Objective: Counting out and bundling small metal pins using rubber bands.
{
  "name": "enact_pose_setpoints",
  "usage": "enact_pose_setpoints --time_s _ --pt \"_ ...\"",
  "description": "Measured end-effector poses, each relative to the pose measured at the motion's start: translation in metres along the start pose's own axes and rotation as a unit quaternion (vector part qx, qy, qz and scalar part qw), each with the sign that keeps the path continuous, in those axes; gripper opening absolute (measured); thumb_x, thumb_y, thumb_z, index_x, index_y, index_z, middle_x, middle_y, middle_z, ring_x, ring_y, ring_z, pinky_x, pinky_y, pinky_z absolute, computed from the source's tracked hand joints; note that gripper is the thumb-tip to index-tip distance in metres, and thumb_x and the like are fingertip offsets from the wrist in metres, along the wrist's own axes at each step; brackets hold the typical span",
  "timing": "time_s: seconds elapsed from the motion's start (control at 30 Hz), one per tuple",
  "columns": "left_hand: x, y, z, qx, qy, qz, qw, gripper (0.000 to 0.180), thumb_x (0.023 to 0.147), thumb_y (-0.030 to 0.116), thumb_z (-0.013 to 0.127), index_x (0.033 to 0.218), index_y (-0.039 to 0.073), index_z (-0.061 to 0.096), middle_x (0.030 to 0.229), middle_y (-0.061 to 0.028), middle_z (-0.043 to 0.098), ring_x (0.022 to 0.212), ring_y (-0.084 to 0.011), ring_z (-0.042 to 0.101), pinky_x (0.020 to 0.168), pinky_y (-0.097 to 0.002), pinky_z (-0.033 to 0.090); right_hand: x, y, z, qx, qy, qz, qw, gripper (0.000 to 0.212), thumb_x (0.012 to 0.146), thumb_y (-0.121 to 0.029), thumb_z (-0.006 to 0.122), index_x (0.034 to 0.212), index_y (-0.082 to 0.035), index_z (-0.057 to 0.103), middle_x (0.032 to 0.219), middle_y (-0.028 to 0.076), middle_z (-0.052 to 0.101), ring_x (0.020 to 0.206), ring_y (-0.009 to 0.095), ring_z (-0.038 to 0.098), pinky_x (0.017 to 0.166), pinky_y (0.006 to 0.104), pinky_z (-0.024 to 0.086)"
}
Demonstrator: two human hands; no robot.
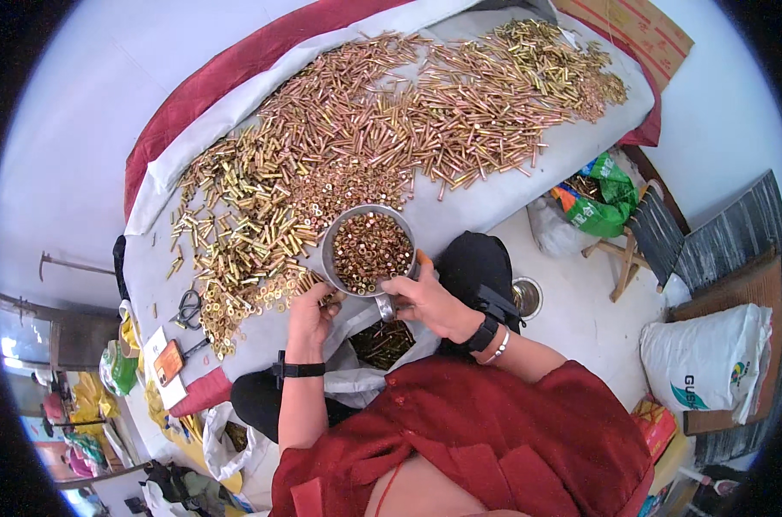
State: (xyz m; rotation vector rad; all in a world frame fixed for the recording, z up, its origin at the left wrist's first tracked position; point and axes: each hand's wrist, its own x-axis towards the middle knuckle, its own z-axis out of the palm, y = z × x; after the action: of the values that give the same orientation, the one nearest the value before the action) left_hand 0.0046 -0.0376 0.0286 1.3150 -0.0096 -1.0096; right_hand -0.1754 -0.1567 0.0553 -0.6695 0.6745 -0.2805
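Note:
In my right hand [427, 302] is a round metal cup [326, 250], gripped at its near right side by the handle, the thumb by the rim. Small coppery nuts [372, 254] fill much of it. My left hand [313, 312] is closed beside the cup's near left side, its fingertips at the edge of the brass-coloured pieces. What those fingers hold, if anything, is hidden. Just beyond the cup lies a heap of loose nuts and washers [343, 183]. Flat washers [223, 320] spread to the left of my left hand.
Long bolts or rods [486, 121] and short sleeves [236, 194] cover much of the grey-covered table [460, 211]. Scissors [188, 308] lie at its left edge. An open white sack [348, 379] with metal pieces sits at my lap. A folding stool [649, 228] and white sack [705, 358] stand right.

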Motion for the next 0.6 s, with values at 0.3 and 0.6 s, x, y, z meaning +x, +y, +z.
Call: enact_pose_setpoints --time_s 0.3,0.6 --pt "0.003 0.0 -0.005 -0.109 0.022 -0.025 0.993 0.006 0.077 0.003 0.056 0.082 0.004 0.053 0.073 -0.005 0.057 0.056 -0.0142 0.052 0.038 -0.0226 0.036 0.0 0.001 -0.001 -0.019 0.021 -0.001 1.0 0.095 0.076 -0.013 0.059 0.143 -0.016 -0.008 0.104 0.008 0.048 0.083 0.016 0.054 0.068 0.0413 0.051" --pt "0.012 -0.004 -0.016 -0.116 0.007 -0.03 0.993 0.007 0.081 0.006 0.058 0.088 0.005 0.056 0.077 -0.0022 0.06 0.059 -0.012 0.054 0.041 -0.022 0.036 -0.002 0.0 -0.005 0.01 0.031 -0.007 0.999 0.103 0.069 -0.014 0.063 0.144 -0.01 -0.008 0.115 0.015 0.045 0.086 0.021 0.056 0.062 0.0349 0.05"
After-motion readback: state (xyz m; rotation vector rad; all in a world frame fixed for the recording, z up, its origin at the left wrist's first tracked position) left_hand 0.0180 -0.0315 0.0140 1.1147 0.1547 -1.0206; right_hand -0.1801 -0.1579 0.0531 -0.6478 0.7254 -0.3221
